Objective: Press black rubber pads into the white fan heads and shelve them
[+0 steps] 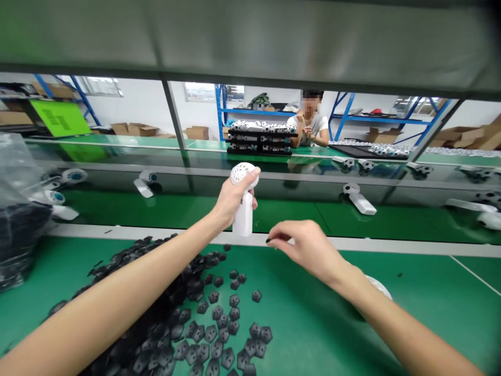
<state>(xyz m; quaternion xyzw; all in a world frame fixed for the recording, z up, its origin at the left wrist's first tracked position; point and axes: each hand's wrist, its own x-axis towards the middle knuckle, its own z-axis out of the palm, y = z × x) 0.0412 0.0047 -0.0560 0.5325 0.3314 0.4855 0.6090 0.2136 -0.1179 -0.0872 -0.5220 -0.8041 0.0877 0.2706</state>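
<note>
My left hand [230, 197] is wrapped around the neck of a white handheld fan [243, 216], its round slotted head upward and its handle hanging down. Lower and to the right, my right hand [305, 243] pinches a small black piece [268, 241] between thumb and fingertip; only its edge shows. Beneath my left forearm spreads a large heap of black pentagon pieces [156, 324], with several loose ones [234, 300] strewn over the green table. Partly covered by my right forearm lies another white round part [379, 286].
Beyond the table's pale edge strip [410, 247], a green conveyor belt [297, 214] carries white fans [362, 201]. A clear plastic bag of dark pieces [19, 224] stands at left. Across the line sits a person [309, 128] beside stacked black trays [260, 141]. A shelf [250, 42] hangs overhead.
</note>
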